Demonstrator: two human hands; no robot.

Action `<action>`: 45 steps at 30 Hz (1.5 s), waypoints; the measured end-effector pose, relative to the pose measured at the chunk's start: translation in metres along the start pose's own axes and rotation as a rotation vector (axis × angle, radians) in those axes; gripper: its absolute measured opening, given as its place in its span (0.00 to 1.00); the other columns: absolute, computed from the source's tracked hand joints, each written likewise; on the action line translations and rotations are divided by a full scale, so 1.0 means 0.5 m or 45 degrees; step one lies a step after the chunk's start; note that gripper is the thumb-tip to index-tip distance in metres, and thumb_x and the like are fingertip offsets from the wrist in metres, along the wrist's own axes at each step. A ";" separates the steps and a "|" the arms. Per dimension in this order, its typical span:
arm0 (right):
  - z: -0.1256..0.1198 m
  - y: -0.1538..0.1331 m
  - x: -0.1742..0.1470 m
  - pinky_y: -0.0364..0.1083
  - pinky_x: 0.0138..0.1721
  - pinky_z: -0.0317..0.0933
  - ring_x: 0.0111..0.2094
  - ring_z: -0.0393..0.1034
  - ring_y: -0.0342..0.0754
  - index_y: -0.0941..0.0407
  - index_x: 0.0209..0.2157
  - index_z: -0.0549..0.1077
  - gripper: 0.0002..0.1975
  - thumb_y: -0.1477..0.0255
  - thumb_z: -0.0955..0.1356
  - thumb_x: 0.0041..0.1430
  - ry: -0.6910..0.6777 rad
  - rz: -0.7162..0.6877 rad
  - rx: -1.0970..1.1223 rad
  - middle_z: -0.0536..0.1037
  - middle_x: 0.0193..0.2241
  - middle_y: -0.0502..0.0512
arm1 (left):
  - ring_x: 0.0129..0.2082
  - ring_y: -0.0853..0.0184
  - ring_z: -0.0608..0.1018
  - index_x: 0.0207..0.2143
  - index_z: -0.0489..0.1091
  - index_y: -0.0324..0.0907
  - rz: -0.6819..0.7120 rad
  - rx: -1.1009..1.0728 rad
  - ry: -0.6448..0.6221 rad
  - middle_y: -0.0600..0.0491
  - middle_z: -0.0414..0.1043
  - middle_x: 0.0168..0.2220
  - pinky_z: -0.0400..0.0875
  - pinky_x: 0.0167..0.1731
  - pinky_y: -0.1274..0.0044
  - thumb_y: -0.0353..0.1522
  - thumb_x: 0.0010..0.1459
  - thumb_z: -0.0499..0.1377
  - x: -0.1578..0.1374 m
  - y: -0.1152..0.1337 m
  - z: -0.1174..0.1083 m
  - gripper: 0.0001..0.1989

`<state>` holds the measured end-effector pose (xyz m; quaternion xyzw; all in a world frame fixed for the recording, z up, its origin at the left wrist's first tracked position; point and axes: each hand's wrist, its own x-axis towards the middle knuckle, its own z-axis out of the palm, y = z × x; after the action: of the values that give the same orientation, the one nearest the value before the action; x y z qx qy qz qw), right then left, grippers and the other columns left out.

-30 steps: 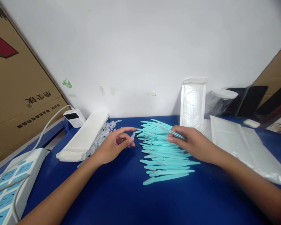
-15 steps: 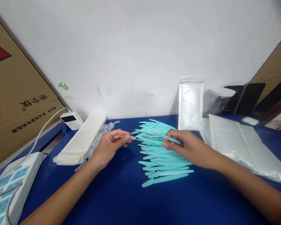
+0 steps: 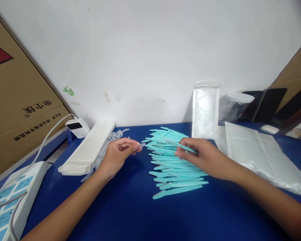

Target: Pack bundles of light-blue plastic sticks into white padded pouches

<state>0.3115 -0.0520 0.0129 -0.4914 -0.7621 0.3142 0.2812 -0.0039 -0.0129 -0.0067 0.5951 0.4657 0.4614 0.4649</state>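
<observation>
Between thumb and forefinger, my left hand [image 3: 119, 154] pinches a small translucent blade cap [image 3: 142, 145]. My right hand [image 3: 203, 154] grips a teal eyebrow razor [image 3: 174, 143] by its handle, its blade end directed left toward the cap but apart from it; whether a second razor lies in the same grip I cannot tell. Below the right hand spreads a pile of teal eyebrow razors [image 3: 175, 174], most with blade ends to the left. Behind my left hand lies a heap of translucent caps [image 3: 115, 135], partly hidden by the wrist.
A stack of white sleeves [image 3: 90, 145] lies left of the caps. Further left are a white device [image 3: 77, 128] with a cable and a power strip [image 3: 20, 197]. Bubble mailers [image 3: 256, 150], a lidded jar [image 3: 237, 105] and a phone [image 3: 270, 105] occupy the right of the blue table [image 3: 130, 214].
Both hands keep their grips and stay almost in place. The whole view has shifted slightly. The cap still sits apart from the razor.
</observation>
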 end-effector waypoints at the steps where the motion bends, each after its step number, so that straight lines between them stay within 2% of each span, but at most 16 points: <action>1: 0.000 0.001 0.000 0.46 0.33 0.56 0.31 0.62 0.47 0.53 0.31 0.69 0.19 0.53 0.69 0.69 0.001 -0.005 0.000 0.69 0.28 0.47 | 0.33 0.62 0.84 0.34 0.82 0.41 0.003 -0.003 -0.007 0.48 0.85 0.32 0.78 0.35 0.74 0.44 0.52 0.76 -0.001 0.001 0.000 0.17; 6: 0.002 0.005 0.001 0.46 0.32 0.56 0.31 0.62 0.47 0.53 0.30 0.69 0.21 0.51 0.68 0.69 0.011 -0.018 -0.033 0.70 0.28 0.48 | 0.33 0.64 0.84 0.35 0.81 0.40 0.013 -0.022 -0.046 0.48 0.85 0.36 0.80 0.36 0.73 0.42 0.51 0.77 -0.004 -0.001 0.000 0.16; 15: -0.009 0.000 0.002 0.46 0.33 0.58 0.31 0.63 0.47 0.53 0.30 0.70 0.21 0.51 0.68 0.70 0.060 -0.047 -0.037 0.73 0.30 0.50 | 0.40 0.61 0.86 0.37 0.80 0.40 0.084 0.009 -0.055 0.46 0.87 0.40 0.81 0.41 0.73 0.39 0.52 0.77 0.000 -0.006 0.002 0.16; 24: -0.007 -0.002 0.002 0.45 0.31 0.56 0.30 0.61 0.47 0.53 0.28 0.69 0.24 0.49 0.67 0.69 0.063 -0.046 -0.081 0.68 0.27 0.48 | 0.40 0.55 0.88 0.34 0.79 0.41 0.067 -0.003 -0.038 0.46 0.87 0.36 0.82 0.44 0.68 0.41 0.46 0.79 -0.001 -0.002 0.005 0.19; 31: -0.010 -0.002 0.003 0.46 0.33 0.56 0.31 0.61 0.47 0.53 0.30 0.70 0.21 0.52 0.69 0.69 0.062 -0.047 -0.021 0.70 0.29 0.48 | 0.36 0.59 0.87 0.36 0.79 0.42 0.054 0.083 -0.100 0.49 0.87 0.34 0.80 0.39 0.72 0.39 0.49 0.78 -0.004 -0.004 0.003 0.17; 39: 0.010 -0.006 -0.002 0.46 0.32 0.57 0.31 0.64 0.48 0.54 0.30 0.71 0.22 0.51 0.68 0.70 -0.010 -0.054 -0.029 0.72 0.28 0.49 | 0.34 0.60 0.87 0.34 0.79 0.42 0.022 0.100 -0.143 0.49 0.87 0.33 0.78 0.36 0.73 0.40 0.49 0.78 -0.017 0.003 0.017 0.16; 45: -0.009 -0.004 0.000 0.46 0.30 0.56 0.29 0.62 0.46 0.54 0.30 0.72 0.21 0.53 0.69 0.70 0.090 -0.044 -0.056 0.70 0.27 0.48 | 0.35 0.61 0.87 0.34 0.79 0.42 0.056 0.092 -0.100 0.49 0.87 0.33 0.78 0.38 0.74 0.39 0.49 0.78 -0.010 0.001 0.004 0.16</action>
<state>0.3135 -0.0521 0.0173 -0.4949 -0.7669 0.2748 0.3023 -0.0027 -0.0182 -0.0069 0.6392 0.4503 0.4308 0.4506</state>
